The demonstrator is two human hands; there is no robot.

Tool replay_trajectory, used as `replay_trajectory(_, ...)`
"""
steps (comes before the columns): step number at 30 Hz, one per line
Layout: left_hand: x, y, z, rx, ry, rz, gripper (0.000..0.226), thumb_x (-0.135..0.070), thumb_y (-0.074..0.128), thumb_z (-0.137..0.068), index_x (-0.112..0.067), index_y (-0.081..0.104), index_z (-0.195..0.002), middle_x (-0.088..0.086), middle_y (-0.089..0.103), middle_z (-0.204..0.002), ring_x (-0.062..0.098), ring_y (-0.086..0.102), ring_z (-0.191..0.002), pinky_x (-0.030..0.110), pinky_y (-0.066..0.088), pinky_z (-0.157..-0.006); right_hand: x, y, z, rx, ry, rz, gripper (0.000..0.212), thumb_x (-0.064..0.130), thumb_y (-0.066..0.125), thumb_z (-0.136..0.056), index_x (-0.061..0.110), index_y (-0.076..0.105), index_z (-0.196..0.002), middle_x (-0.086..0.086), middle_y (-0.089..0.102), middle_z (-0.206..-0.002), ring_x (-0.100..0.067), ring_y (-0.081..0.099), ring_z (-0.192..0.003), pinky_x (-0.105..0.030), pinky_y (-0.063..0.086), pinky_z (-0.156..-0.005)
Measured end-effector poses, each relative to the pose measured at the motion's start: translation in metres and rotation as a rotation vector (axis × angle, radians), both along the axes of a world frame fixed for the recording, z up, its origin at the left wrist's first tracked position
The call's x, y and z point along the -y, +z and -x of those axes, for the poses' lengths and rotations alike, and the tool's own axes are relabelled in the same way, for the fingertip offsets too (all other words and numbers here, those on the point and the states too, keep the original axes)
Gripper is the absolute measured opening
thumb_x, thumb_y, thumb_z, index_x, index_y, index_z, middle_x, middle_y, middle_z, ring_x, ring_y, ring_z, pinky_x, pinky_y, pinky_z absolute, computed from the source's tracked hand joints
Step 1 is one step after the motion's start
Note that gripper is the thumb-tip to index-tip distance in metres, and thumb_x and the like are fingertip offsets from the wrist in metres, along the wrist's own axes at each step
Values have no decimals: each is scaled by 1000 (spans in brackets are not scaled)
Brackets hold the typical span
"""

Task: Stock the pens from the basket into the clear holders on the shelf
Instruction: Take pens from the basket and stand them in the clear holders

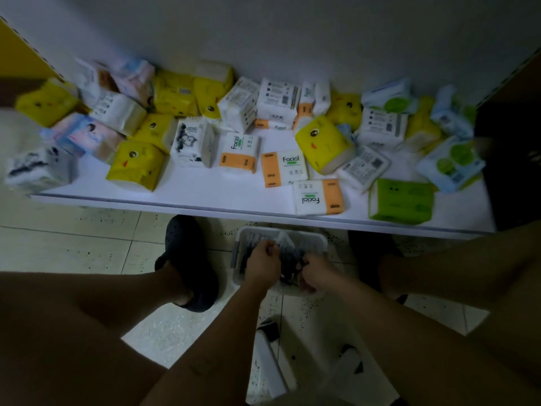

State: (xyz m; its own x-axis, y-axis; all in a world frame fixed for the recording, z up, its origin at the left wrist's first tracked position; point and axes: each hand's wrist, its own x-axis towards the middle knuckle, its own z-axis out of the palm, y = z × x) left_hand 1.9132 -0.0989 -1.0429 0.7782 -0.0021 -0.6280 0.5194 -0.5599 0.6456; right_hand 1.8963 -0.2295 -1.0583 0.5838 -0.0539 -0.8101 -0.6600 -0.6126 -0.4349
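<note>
A pale plastic basket [316, 238] stands on the floor under the shelf's front edge, holding several dark pens [291, 259]. Both of my hands reach down into it. My left hand [262, 266] has its fingers curled among the pens at the basket's left side. My right hand [317, 275] is curled on a bunch of dark pens at the basket's near right. The picture is dim and blurred, so the exact grip of each hand is hard to make out. No clear holder is in view.
A white shelf [205, 194] above the basket carries several tissue packs, yellow, white-and-orange and green. My feet in dark clogs [187, 259] stand either side of the basket on a speckled tile floor. White objects [269, 367] lie near my legs.
</note>
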Motion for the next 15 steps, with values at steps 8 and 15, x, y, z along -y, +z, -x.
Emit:
replay_trajectory(8, 11, 39, 8, 71, 171, 28, 31, -30, 38, -103, -7, 48, -121, 12, 63, -99, 24, 62, -86, 33, 49, -65, 12, 49, 11, 294, -46, 82, 39, 38, 32, -103, 14, 60, -90, -2, 54, -75, -11, 47, -62, -26, 34, -55)
replay_trajectory(15, 22, 87, -7, 270, 95, 216, 22, -26, 45, -102, -11, 60, -101, 4, 62, -83, 18, 57, -77, 22, 43, -58, 9, 93, 10, 505, -228, -68, 22, 29, 38, -103, 23, 58, -98, -2, 60, -88, -19, 61, -76, -39, 55, -74)
